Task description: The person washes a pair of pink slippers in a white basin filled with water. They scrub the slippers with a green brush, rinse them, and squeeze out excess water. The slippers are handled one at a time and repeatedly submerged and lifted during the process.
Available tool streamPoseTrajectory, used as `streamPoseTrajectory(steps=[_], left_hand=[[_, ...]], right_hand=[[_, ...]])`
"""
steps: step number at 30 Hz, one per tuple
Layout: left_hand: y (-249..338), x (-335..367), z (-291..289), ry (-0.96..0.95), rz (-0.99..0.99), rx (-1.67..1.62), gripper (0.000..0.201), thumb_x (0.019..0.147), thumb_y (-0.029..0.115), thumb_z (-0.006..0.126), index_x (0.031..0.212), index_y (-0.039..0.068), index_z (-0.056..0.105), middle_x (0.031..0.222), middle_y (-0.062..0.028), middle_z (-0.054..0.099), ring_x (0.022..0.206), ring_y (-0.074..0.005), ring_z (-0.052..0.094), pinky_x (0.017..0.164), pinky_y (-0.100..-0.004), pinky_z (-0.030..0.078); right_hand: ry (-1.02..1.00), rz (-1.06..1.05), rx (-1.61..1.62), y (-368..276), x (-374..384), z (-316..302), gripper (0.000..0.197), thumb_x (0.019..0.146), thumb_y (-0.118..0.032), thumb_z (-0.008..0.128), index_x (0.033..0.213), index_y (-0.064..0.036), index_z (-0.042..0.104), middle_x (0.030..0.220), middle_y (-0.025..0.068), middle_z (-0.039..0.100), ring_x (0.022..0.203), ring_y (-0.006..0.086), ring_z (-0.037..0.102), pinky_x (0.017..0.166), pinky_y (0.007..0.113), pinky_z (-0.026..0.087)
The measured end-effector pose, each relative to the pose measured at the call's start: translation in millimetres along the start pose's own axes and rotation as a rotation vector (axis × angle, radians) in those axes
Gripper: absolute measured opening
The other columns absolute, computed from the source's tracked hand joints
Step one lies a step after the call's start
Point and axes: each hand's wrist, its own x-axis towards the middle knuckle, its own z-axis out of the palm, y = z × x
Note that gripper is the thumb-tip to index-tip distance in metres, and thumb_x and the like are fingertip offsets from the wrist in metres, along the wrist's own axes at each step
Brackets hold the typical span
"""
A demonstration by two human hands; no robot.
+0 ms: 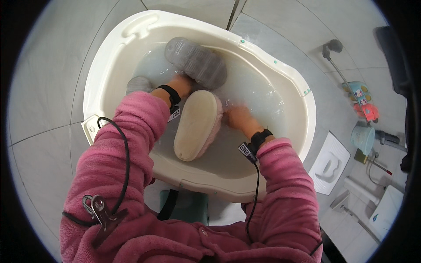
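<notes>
A pale pink fuzzy slipper (198, 125) floats with its cream sole up in a white tub (291, 131) of cloudy water. Between it and a grey slipper (197, 63), also sole up, my left hand (183, 85) reaches down; its fingers are hidden. Just right of the pink slipper, my right hand (242, 118) is partly in the water and blurred, its fingers curled in. What it holds, if anything, is hidden. Part of another grey item (139, 84) shows beside my left sleeve.
A teal stool (186, 206) stands below the tub's near rim. To the right are a white squat toilet (330, 164), a light blue bucket (362, 137) and a shower head (333, 46). A cable (124, 175) loops along my left sleeve, with a metal clip (100, 210).
</notes>
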Motion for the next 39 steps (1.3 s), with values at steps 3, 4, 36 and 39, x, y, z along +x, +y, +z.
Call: streamPoseTrajectory(steps=[3, 4, 36, 39], left_hand=[[-27, -23, 9, -0.079, -0.197, 0.057, 0.04, 0.092, 0.034, 0.06, 0.125, 0.013, 0.069, 0.131, -0.0135, 0.065, 0.122, -0.0341, 0.061, 0.099, -0.0486, 0.047], [-37, -31, 10, -0.172, -0.223, 0.088, 0.037, 0.095, 0.032, 0.056, 0.125, 0.014, 0.069, 0.135, -0.0129, 0.064, 0.124, -0.0341, 0.061, 0.1, -0.0494, 0.047], [20, -32, 53, -0.02, 0.308, 0.077, 0.034, 0.097, 0.031, 0.061, 0.122, 0.008, 0.068, 0.124, -0.0203, 0.066, 0.11, -0.0375, 0.064, 0.094, -0.0464, 0.051], [6, -27, 54, 0.17, 0.231, -0.545, 0.039, 0.101, 0.031, 0.054, 0.135, 0.012, 0.06, 0.13, -0.0168, 0.063, 0.116, -0.033, 0.061, 0.098, -0.0421, 0.049]], right_hand=[[-0.207, 0.135, 0.109, 19, 12, -10, 0.037, 0.092, -0.026, 0.057, 0.122, -0.0088, 0.069, 0.129, 0.0121, 0.067, 0.12, 0.0296, 0.063, 0.104, 0.042, 0.048], [-0.256, 0.15, 0.108, 26, 15, -9, 0.037, 0.092, -0.026, 0.057, 0.123, -0.0085, 0.069, 0.129, 0.012, 0.067, 0.12, 0.0299, 0.063, 0.103, 0.043, 0.048], [0.205, 0.902, 2.382, 9, 27, 66, 0.035, 0.105, -0.034, 0.046, 0.122, -0.0079, 0.062, 0.108, 0.0087, 0.068, 0.1, 0.0289, 0.064, 0.086, 0.045, 0.053], [0.162, 0.608, 2.562, -9, 53, 28, 0.033, 0.105, -0.036, 0.049, 0.117, -0.0081, 0.063, 0.107, 0.0085, 0.068, 0.097, 0.0272, 0.064, 0.084, 0.043, 0.053]])
